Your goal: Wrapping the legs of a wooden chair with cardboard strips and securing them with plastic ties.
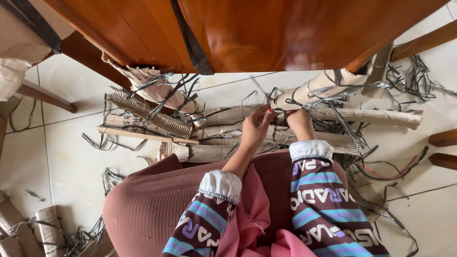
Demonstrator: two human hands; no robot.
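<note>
Closest to the camera are the person's knees under a brown ribbed cloth [152, 209] and a pink cloth [252, 223], with striped sleeves [323, 209] on both arms.

Just past the knees, the left hand [254, 129] pinches the end of a cardboard roll [309, 93] with its fingertips closed on it. The right hand [300, 121] sits just beside it, under the same roll. Its fingers are hidden, so it is not clear if they are closed or open. The roll is lifted and tilted, above the pile, with dark thin strips [342, 90] wrapped around it.

Below the hands lie more cardboard rolls [214, 152] side by side on the pale tile floor [62, 157]. Loose strips [409, 71] are scattered all around. More rolls [43, 228] lie at the near left.

Farthest away is a shiny wooden table [285, 28] right above the work.

The strips could slip off the roll, because only fingertips hold its end. The roll could uncurl if the grip gets loose. The hard edges of the strips could scratch a finger. The loose strips could tangle with the ones on the roll.
</note>
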